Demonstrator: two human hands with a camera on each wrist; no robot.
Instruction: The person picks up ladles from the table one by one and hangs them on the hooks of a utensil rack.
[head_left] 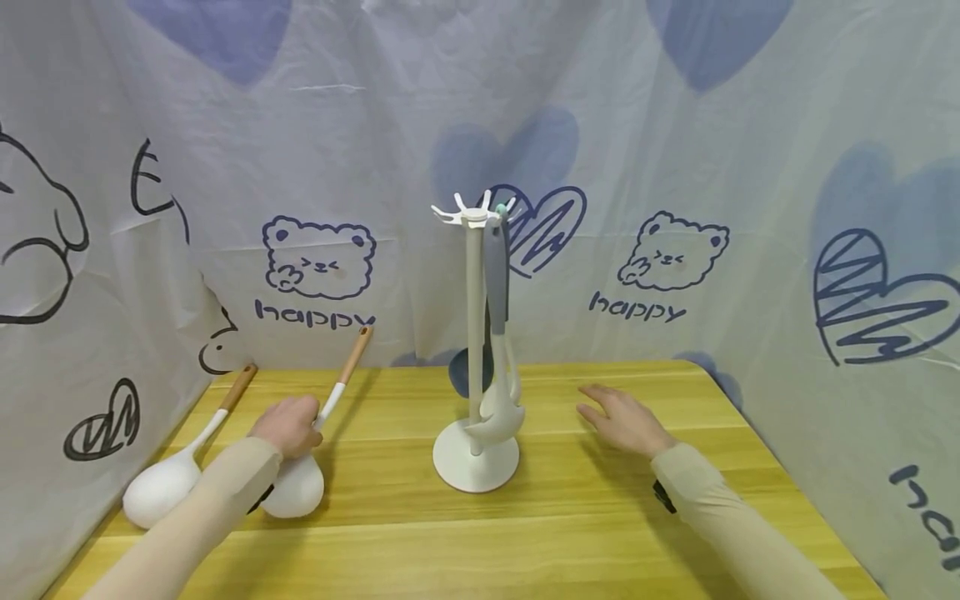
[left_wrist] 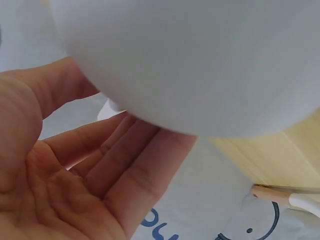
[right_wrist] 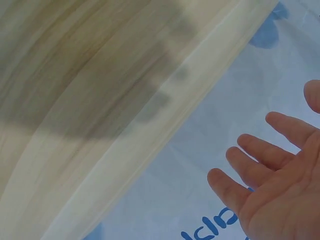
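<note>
My left hand [head_left: 288,427] grips a white ladle [head_left: 296,490] with a wooden-tipped handle, holding it by the white lower part of the handle just above the bowl. In the left wrist view the smooth rounded bowl [left_wrist: 200,65] fills the top, with the fingers [left_wrist: 145,175] and thumb around the handle behind it. My right hand [head_left: 624,419] hovers over the right side of the table, empty, fingers spread and relaxed; the right wrist view shows its palm [right_wrist: 285,200]. Nearest to it is a white utensil stand [head_left: 474,333] with a grey-handled ladle [head_left: 497,283] hanging on it.
A second white ladle [head_left: 161,487] with a wooden handle end lies on the table's left side. Behind the stand's pole hangs a dark blue utensil [head_left: 459,372]. The wooden table [head_left: 420,558] ends at printed curtains [head_left: 405,275] at the back and sides.
</note>
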